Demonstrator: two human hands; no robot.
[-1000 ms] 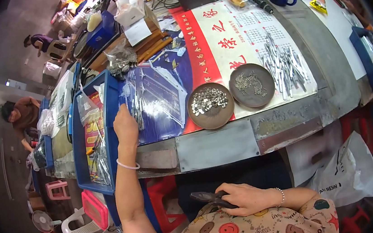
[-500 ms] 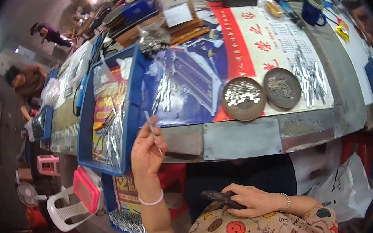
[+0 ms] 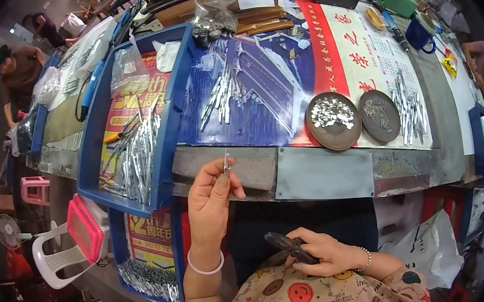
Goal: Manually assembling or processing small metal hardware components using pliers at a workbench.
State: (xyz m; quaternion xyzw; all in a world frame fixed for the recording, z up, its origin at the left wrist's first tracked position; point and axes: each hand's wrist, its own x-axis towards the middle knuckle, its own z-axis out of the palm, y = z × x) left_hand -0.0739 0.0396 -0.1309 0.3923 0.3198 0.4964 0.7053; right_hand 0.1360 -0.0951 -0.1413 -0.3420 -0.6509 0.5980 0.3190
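Between the thumb and fingertips of my left hand (image 3: 212, 194) is a thin silver metal strip (image 3: 227, 161), held upright just off the table's front edge. My right hand (image 3: 326, 253) rests near my lap, closed around dark pliers (image 3: 290, 247). On the blue sheet past my left hand lies a loose bunch of similar silver strips (image 3: 221, 97). To the right stand a round brown dish with shiny silver discs (image 3: 331, 113) and a second brown dish with small dull metal pieces (image 3: 378, 114). More strips (image 3: 409, 107) lie beside them.
A blue tray (image 3: 162, 180) with strips and an orange-handled tool stands left of my left hand. Below it sits another blue bin (image 3: 123, 240) of metal parts. A blue mug (image 3: 420, 32) stands far right. Another person (image 3: 21, 74) sits at left, near a white chair (image 3: 58, 253).
My left hand has moved right, away from the blue tray's side to the table edge, still pinching the strip. My right hand keeps its hold on the pliers. The whole view has shifted and tilted.
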